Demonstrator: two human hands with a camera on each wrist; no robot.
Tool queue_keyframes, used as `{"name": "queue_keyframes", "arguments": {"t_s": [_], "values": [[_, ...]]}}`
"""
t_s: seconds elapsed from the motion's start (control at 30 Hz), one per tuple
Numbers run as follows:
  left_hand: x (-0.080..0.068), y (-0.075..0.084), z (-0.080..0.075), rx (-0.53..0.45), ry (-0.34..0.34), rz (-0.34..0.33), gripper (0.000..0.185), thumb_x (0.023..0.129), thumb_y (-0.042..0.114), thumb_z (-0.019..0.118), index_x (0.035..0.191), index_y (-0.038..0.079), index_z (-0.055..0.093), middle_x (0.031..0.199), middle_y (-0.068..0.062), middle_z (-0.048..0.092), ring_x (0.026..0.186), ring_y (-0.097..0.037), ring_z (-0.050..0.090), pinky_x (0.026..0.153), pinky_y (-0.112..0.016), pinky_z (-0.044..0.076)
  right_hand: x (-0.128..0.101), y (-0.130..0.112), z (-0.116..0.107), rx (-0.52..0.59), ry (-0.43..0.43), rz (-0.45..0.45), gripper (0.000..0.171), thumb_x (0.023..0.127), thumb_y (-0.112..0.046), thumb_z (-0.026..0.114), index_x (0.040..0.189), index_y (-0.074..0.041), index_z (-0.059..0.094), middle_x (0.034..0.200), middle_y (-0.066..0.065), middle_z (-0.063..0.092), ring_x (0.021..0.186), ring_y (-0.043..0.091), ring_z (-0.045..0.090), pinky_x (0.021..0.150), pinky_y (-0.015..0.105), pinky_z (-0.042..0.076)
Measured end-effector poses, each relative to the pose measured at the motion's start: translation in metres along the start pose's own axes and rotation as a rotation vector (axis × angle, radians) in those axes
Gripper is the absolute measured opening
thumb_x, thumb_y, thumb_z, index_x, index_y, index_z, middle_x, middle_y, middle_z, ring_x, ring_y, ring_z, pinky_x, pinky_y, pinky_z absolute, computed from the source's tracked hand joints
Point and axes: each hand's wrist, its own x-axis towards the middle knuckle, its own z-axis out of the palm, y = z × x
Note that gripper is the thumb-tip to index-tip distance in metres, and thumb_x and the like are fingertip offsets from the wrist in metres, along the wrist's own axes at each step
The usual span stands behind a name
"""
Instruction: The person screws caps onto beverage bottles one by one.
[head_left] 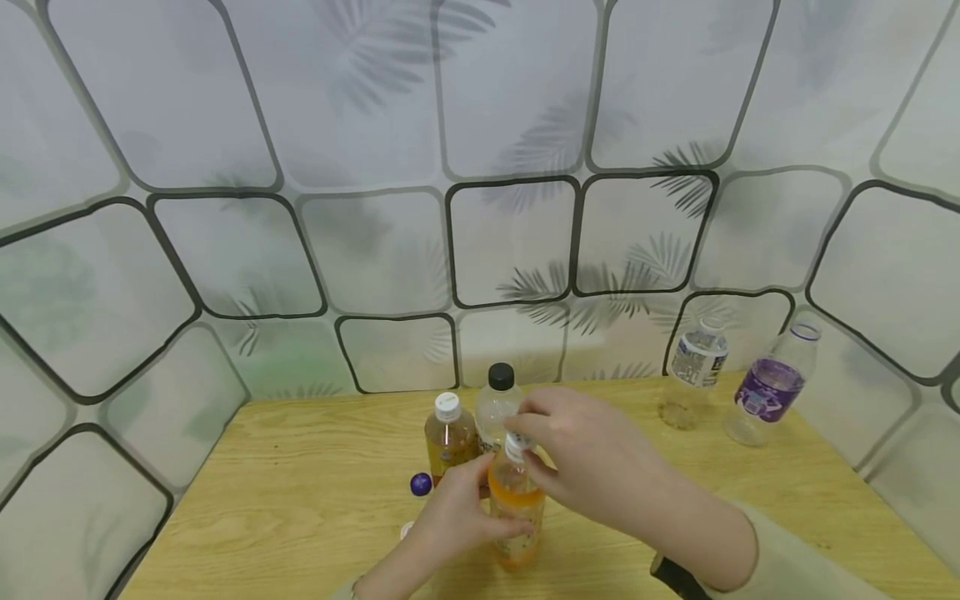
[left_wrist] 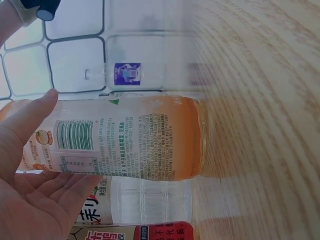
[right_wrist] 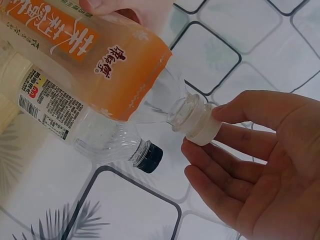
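An orange-labelled plastic drink bottle (head_left: 517, 533) stands upright on the table in the head view. My left hand (head_left: 457, 518) grips its body, thumb on one side and fingers on the other. My right hand (head_left: 592, 450) is at the top, its thumb and fingertips pinching the white cap (right_wrist: 204, 127), which sits at the bottle's mouth in the right wrist view. Just behind stand a clear bottle with a black cap (head_left: 501, 377) and an amber drink bottle (head_left: 450, 437) with a white cap. In the left wrist view, the label's barcode (left_wrist: 75, 135) faces the camera.
Two uncapped clear bottles stand at the back right, one with a whitish label (head_left: 697, 362), the other with a purple label (head_left: 768, 390). A blue cap (head_left: 421, 484) lies left of the amber bottle. A white cap (head_left: 407, 529) is partly hidden by my left arm. Patterned cloth (head_left: 390, 250) borders the table.
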Motion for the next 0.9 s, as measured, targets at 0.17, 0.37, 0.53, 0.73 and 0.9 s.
{"name": "queue_keyframes", "arguments": {"t_s": [0.17, 0.37, 0.53, 0.73, 0.9], "values": [[0.0, 0.0, 0.0, -0.002, -0.001, 0.0, 0.062, 0.079, 0.019, 0.096, 0.133, 0.01, 0.067, 0.128, -0.006, 0.076, 0.115, -0.023, 0.075, 0.096, -0.021, 0.06, 0.001, 0.0, -0.001, 0.02, -0.018, 0.003, 0.021, 0.083, -0.013, 0.09, 0.103, -0.011, 0.082, 0.094, -0.003, 0.071, 0.078, 0.008, 0.062, 0.066, 0.019, 0.055], [0.0, 0.0, -0.001, -0.006, -0.002, -0.002, 0.061, 0.079, 0.019, 0.095, 0.132, 0.01, 0.067, 0.127, -0.006, 0.076, 0.114, -0.023, 0.075, 0.096, -0.021, 0.059, 0.0, 0.001, -0.001, 0.051, -0.024, 0.012, 0.022, 0.084, -0.012, 0.089, 0.105, -0.01, 0.082, 0.093, -0.003, 0.07, 0.077, 0.007, 0.061, 0.066, 0.017, 0.054], [0.0, 0.0, -0.001, -0.018, -0.004, -0.002, 0.061, 0.079, 0.019, 0.095, 0.133, 0.011, 0.067, 0.127, -0.006, 0.076, 0.115, -0.022, 0.075, 0.097, -0.021, 0.059, -0.001, 0.004, -0.001, 0.074, -0.042, 0.02, 0.025, 0.085, -0.012, 0.088, 0.11, -0.011, 0.081, 0.1, -0.003, 0.074, 0.081, 0.009, 0.067, 0.071, 0.022, 0.059], [0.0, 0.0, 0.0, -0.037, -0.009, -0.003, 0.061, 0.08, 0.019, 0.095, 0.133, 0.012, 0.067, 0.128, -0.004, 0.076, 0.116, -0.022, 0.074, 0.098, -0.021, 0.059, -0.004, 0.005, -0.003, 0.109, -0.1, 0.081, 0.041, 0.09, -0.018, 0.085, 0.13, -0.017, 0.074, 0.122, -0.002, 0.077, 0.102, 0.017, 0.075, 0.087, 0.036, 0.064], [0.0, 0.0, -0.001, -0.038, -0.011, -0.008, 0.061, 0.08, 0.019, 0.095, 0.134, 0.012, 0.067, 0.128, -0.005, 0.076, 0.118, -0.025, 0.074, 0.099, -0.023, 0.06, -0.009, 0.011, -0.002, 0.183, -0.065, 0.122, 0.041, 0.093, -0.014, 0.081, 0.133, -0.013, 0.072, 0.129, 0.001, 0.076, 0.117, 0.023, 0.074, 0.098, 0.045, 0.063]]}}
